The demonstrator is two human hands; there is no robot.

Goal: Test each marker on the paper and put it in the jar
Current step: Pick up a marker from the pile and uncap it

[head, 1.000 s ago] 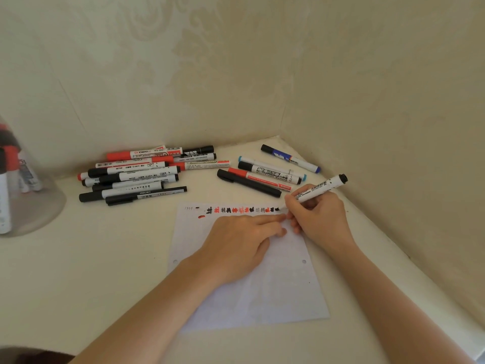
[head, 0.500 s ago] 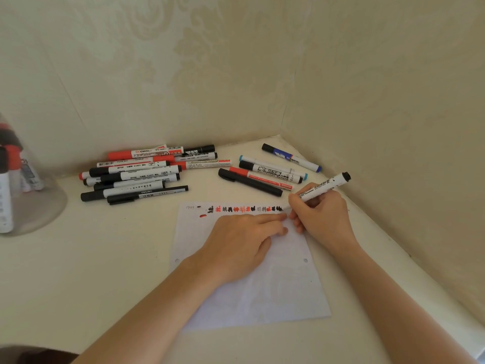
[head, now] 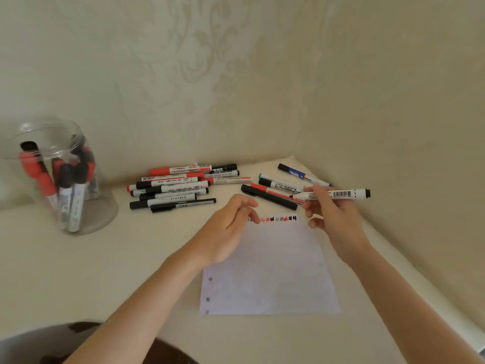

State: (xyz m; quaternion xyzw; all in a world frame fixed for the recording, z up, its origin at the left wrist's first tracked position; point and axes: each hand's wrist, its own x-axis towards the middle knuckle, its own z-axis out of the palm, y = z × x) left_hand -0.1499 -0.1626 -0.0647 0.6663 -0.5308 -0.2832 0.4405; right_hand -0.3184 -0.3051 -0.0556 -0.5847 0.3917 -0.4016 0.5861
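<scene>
- The clear plastic jar [head: 61, 179] stands at the far left of the table [head: 105, 258], well apart from the paper, with several red and black markers upright in it.
- A pile of markers [head: 181, 187] lies by the wall, apparently not yet tested; a smaller group [head: 278, 187] lies nearer the corner.
- The left hand [head: 225, 232] hovers over the paper's left top edge, fingers loosely curled, holding nothing.
- The sheet of paper [head: 270, 271] carries a row of red and black test marks [head: 278, 219] along its top.
- The right hand [head: 333, 216] pinches a white-barrelled marker with a black end [head: 338, 194], lifted clear of the paper and lying nearly level.
- Judging by this, the test stroke is done; next, cap it if uncapped and carry it left to the jar.
</scene>
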